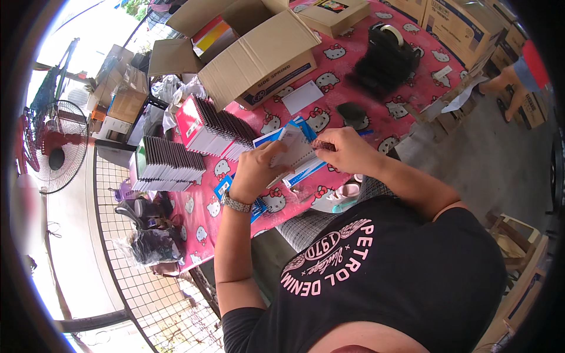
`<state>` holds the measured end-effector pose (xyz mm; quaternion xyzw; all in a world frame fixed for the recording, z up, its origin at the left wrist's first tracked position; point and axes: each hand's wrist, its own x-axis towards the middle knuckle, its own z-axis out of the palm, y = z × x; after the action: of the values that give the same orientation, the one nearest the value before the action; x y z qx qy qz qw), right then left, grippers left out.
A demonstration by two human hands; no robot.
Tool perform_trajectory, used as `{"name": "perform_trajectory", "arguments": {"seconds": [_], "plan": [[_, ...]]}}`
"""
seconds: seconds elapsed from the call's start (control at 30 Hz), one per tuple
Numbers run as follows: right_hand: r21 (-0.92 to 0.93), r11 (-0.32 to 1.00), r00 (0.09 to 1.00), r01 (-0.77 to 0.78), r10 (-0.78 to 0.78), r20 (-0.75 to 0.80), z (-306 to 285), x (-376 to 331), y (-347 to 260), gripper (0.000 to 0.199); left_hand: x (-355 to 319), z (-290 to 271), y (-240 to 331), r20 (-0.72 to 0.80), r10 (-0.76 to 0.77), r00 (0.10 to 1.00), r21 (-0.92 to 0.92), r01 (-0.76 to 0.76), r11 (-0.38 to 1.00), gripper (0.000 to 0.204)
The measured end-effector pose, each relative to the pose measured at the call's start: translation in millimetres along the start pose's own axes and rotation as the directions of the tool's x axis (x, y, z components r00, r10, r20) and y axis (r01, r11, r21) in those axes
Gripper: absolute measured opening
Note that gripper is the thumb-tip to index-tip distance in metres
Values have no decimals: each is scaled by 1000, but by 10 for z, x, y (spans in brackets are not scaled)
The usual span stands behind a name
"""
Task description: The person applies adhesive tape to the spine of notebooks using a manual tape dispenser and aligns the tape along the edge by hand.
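My left hand [258, 169], with a metal-band watch at the wrist, is closed round a stack of loose white sheets [297, 152] with blue covers. Small holes run along one edge of the sheets. At their right side, my right hand [351, 150] pinches a short, dark brown ribbed coil [322, 145] close against that edge. Whether the coil passes through any holes is too small to tell. More blue covers [223, 186] lie on the table beside my left wrist.
On the pink patterned tablecloth [220, 167] stand stacks of coil-bound notebooks [215, 126], an open cardboard box [265, 65], a white card [302, 97] and a black tape dispenser [385, 59]. A fan [56, 147] is at left. Another person's leg [512, 82] shows at right.
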<state>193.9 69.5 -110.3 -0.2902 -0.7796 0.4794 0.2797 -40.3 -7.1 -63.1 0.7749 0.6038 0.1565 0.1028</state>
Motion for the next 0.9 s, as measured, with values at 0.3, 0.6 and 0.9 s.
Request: {"name": "perform_trajectory", "arguments": {"seconds": [0.3, 0.6, 0.9], "plan": [[116, 987, 976, 109, -84, -202, 241, 121, -18, 30, -39, -10, -133, -11, -35, 999, -235, 31, 972, 37], [91, 978, 963, 189, -166, -211, 197, 117, 69, 40, 8, -40, -134, 46, -99, 994, -227, 107, 968, 42], [30, 974, 916, 226, -202, -347, -145, 95, 143, 28, 87, -320, 119, -220, -42, 975, -22, 39, 999, 33]]}}
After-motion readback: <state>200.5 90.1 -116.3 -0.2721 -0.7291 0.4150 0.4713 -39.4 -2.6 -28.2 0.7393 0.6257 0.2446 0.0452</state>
